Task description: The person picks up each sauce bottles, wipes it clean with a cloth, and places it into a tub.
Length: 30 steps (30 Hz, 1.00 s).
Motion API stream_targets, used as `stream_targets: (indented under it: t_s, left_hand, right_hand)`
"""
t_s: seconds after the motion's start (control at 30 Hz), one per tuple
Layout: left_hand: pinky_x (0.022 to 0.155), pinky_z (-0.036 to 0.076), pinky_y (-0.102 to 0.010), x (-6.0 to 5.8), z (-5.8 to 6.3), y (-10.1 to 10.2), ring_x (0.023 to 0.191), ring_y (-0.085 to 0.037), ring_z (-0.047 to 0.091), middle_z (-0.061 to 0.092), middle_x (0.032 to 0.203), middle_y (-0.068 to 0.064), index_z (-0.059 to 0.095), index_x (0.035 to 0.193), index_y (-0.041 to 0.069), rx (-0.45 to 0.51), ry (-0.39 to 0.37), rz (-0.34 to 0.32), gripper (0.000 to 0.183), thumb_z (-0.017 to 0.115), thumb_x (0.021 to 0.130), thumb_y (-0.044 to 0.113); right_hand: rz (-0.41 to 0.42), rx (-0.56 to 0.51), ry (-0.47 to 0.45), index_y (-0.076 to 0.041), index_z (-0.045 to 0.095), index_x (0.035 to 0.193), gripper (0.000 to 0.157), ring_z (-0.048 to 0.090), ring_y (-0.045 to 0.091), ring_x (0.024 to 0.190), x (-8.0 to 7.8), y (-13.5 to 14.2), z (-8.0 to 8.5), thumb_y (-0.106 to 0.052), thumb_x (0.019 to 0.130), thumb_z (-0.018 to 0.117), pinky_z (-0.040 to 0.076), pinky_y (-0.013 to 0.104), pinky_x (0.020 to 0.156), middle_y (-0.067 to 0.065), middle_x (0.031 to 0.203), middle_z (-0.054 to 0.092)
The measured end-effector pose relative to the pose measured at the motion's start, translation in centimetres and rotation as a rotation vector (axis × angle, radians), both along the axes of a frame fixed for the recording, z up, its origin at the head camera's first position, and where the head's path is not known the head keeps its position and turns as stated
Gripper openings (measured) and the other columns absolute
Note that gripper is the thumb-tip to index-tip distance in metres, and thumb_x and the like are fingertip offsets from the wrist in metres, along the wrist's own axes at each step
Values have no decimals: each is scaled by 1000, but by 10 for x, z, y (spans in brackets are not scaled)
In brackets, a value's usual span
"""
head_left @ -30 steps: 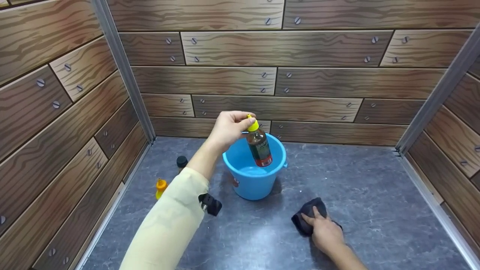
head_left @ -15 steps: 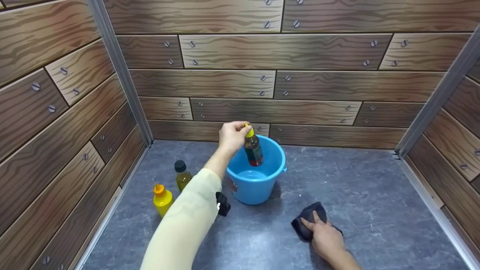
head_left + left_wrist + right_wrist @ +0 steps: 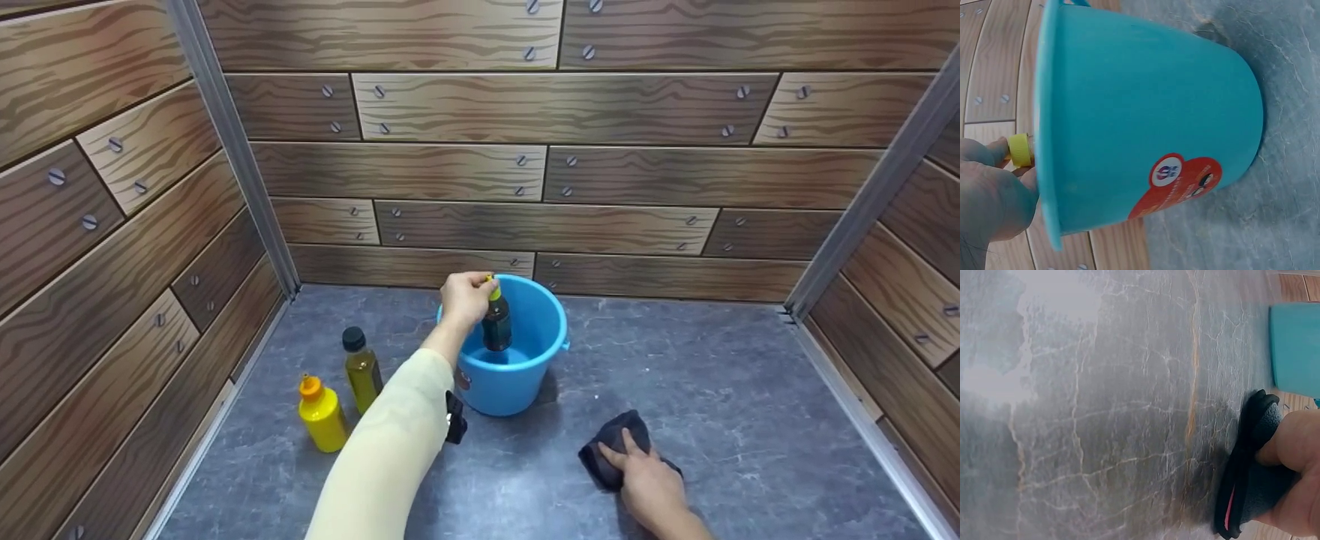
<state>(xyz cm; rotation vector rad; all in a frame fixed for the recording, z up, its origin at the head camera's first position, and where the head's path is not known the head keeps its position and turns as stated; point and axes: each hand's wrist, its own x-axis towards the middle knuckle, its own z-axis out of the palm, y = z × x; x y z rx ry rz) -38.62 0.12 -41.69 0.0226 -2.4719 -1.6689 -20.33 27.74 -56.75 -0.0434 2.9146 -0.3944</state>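
Wood-pattern walls (image 3: pixel 450 112) on three sides, gray marbled desk (image 3: pixel 720 375) below.

Head view: I see the left hand (image 3: pixel 465 298) at the bucket's near-left rim, fingers pinching a dark bottle (image 3: pixel 496 326) by its yellow cap. Bottle hangs near upright, lower part inside the blue bucket (image 3: pixel 504 390); can't tell if its base touches anything. Pinch is cap-only, so my worry is a slip or a loose cap, with the bottle dropping and tipping over. If it or the wrist leans on the rim, the bucket could rock. Sleeve (image 3: pixel 390 450) overlaps the olive bottle (image 3: pixel 364 379), contact unclear; an elbow swing left could knock that one and the yellow squeeze bottle (image 3: pixel 325 424). Right hand (image 3: pixel 651 480) rests on a dark cloth (image 3: pixel 615 450), visible fingers straight and spread.

Left wrist view: thumb and fingers close on the cap just beyond the rim; bottle body hidden by the bucket wall.

Right wrist view: fingers press into the bunched cloth, bucket well apart. If pressure goes sideways, I'd expect the cloth to skid.
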Motion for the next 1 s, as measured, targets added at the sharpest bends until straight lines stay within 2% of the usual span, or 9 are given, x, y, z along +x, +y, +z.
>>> stream_targets:
  t_s: [0.1, 0.2, 0.27, 0.47, 0.87, 1.0]
  left_hand:
    - [97, 58, -40, -2, -6, 0, 117, -29, 71, 75, 125, -14, 78, 127, 4, -4, -25, -3, 26, 70, 105, 16]
    - [97, 58, -41, -4, -10, 1, 118, -29, 70, 75, 127, -14, 77, 128, 4, -25, -46, -9, 27, 70, 105, 17]
    - [97, 58, -40, -6, -11, 2, 119, -29, 70, 74, 128, -14, 76, 129, 4, -40, -53, -16, 28, 70, 105, 17]
    - [97, 58, -42, -9, -14, 4, 124, -30, 68, 71, 134, -13, 74, 133, 5, -51, -95, -34, 30, 69, 106, 17]
    - [99, 57, -42, -10, -18, 8, 124, -31, 67, 72, 133, -12, 73, 134, 4, -97, -136, -63, 30, 67, 107, 15]
    - [100, 56, -40, -11, -17, 10, 125, -31, 67, 73, 130, -13, 75, 130, 2, -144, -134, -52, 27, 68, 106, 13]
  right_hand:
    - [3, -13, 12, -24, 68, 145, 68, 45, 69, 130, 2, -1, -1, 12, 88, 62, 56, 66, 75, 27, 160, 45]
    - [1, -23, 21, -24, 69, 144, 68, 45, 69, 130, 4, -2, -1, 14, 88, 61, 57, 59, 66, 27, 159, 45]
    - [-1, -19, 26, -24, 69, 144, 68, 45, 69, 130, 4, -3, -1, 14, 88, 60, 57, 57, 65, 26, 159, 46]
    - [-8, -3, 36, -25, 69, 144, 67, 46, 68, 131, 5, -3, 1, 13, 90, 59, 57, 66, 78, 25, 159, 47]
    - [-13, -4, 23, -25, 69, 144, 68, 44, 68, 132, 3, -2, 1, 13, 88, 62, 56, 66, 77, 25, 160, 45]
    - [-11, -5, 34, -24, 70, 143, 67, 45, 68, 132, 1, -2, 2, 13, 88, 63, 57, 65, 74, 25, 160, 46]
